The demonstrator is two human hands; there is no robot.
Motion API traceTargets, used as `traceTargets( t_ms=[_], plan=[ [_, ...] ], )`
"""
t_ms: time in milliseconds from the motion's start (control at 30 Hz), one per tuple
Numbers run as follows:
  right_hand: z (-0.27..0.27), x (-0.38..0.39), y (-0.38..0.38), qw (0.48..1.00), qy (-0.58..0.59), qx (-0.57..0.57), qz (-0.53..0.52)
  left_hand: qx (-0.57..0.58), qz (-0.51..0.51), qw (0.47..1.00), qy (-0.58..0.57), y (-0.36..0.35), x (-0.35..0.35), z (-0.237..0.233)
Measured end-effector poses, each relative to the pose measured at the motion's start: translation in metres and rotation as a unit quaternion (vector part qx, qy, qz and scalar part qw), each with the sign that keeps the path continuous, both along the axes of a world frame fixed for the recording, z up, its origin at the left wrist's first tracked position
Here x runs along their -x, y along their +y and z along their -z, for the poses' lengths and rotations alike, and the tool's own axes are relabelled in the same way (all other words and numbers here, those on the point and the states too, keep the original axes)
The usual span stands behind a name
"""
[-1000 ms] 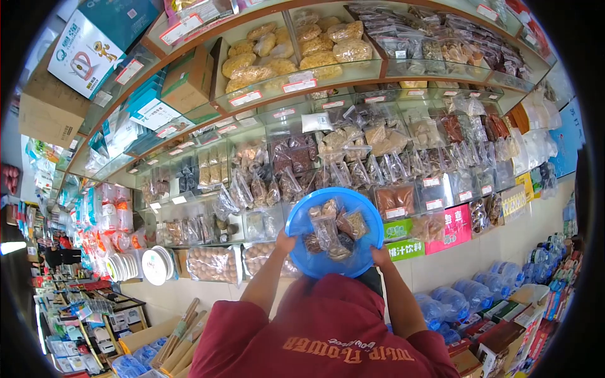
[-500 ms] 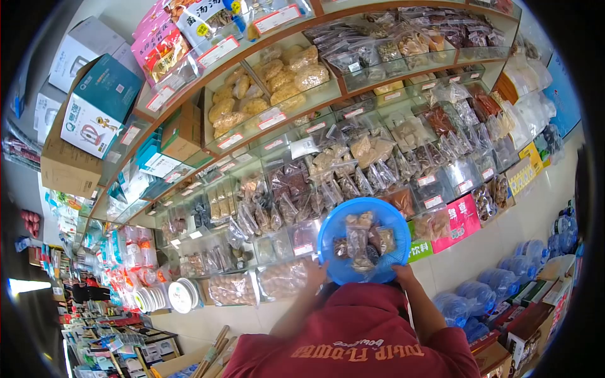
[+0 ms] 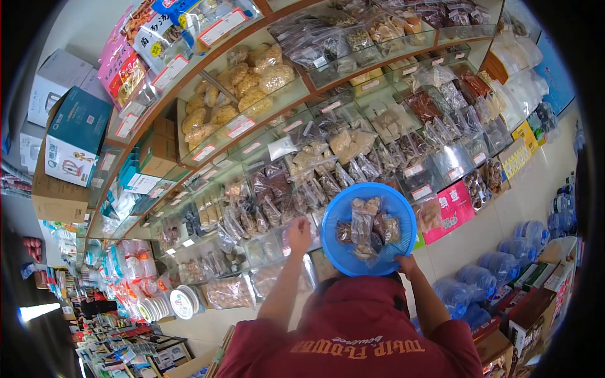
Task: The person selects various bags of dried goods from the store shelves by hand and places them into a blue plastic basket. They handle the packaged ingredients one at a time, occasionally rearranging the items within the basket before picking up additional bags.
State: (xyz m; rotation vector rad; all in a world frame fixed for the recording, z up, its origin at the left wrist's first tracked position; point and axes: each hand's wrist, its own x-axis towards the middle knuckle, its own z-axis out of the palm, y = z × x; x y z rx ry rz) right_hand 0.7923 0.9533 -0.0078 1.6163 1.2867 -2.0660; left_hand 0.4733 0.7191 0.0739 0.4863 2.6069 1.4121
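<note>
A round blue plastic basin (image 3: 405, 208) is in front of my chest, tilted toward me. Inside it lie several clear bags of dried goods, among them a long upright bag (image 3: 361, 225) and a bag at the right (image 3: 391, 229). My right hand (image 3: 406, 263) grips the lower right rim. Off the basin to its left, my left hand (image 3: 299, 235) is raised before the lower shelves, fingers loosely bent with nothing visible in them. Nearest to it are small bags of dried goods (image 3: 271, 211) in the glass compartments.
Curved tiered shelves hold bagged dried goods, including yellowish bundles (image 3: 252, 99). Stacked white rolls (image 3: 183, 303) stand low at left. Blue water bottles (image 3: 495, 268) and cartons (image 3: 535, 315) line the floor at right. A teal-and-white box (image 3: 74, 142) is at upper left.
My left hand has let go of the basin's left rim and moved up and left toward the shelves. My right hand stays on the rim. The view has shifted slightly.
</note>
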Motion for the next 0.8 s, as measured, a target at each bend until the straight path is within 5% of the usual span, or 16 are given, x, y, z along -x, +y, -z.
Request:
traceTargets(
  t_ms=[200,433,800],
  plan=[
    [-0.009,0.007,0.008,1.0,0.006,0.006,-0.015,0.035,-0.003,0.997,0.065,0.062,0.093,-0.037],
    [-0.003,0.006,0.008,1.0,0.017,-0.012,0.004,0.362,0.056,0.926,0.091,0.098,0.201,0.004],
    [0.032,-0.002,-0.009,0.996,0.04,-0.026,0.072,0.52,0.089,0.849,0.027,0.155,0.225,0.03]
  ],
)
